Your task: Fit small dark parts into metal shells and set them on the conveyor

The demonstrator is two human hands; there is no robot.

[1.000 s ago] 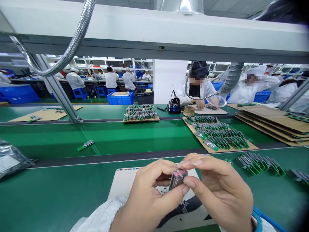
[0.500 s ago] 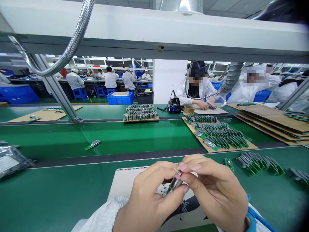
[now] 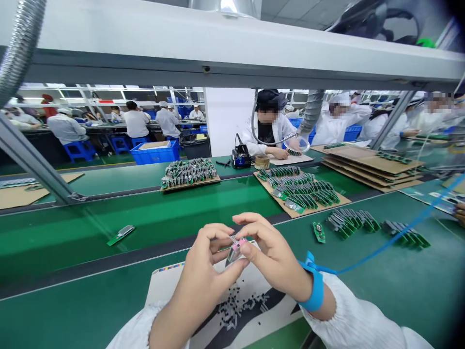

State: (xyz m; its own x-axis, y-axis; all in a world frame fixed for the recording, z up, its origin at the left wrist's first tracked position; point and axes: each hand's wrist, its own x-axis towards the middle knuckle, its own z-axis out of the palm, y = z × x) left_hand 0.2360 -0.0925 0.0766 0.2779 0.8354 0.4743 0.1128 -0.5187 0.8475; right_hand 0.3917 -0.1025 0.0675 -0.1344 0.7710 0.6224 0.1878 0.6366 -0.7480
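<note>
A small boxy module (image 3: 236, 249), hard-edged and shiny with a pink end and thin, straight metal pins, sits at the centre of the frame. The left hand (image 3: 203, 266) clamps its sides between thumb and curled fingers; the right hand (image 3: 271, 257) pinches its pink end with thumb and fingertips. Below, tiny black pieces (image 3: 232, 308) litter a pale card (image 3: 163, 283) on a smooth green bench (image 3: 72, 310). White-coated workers fill the background.

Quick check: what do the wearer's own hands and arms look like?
The left hand and right hand are gloveless. White sleeves end in gathered cuffs. On the right is a blue wristband, with a thin blue cord running from it.
</note>
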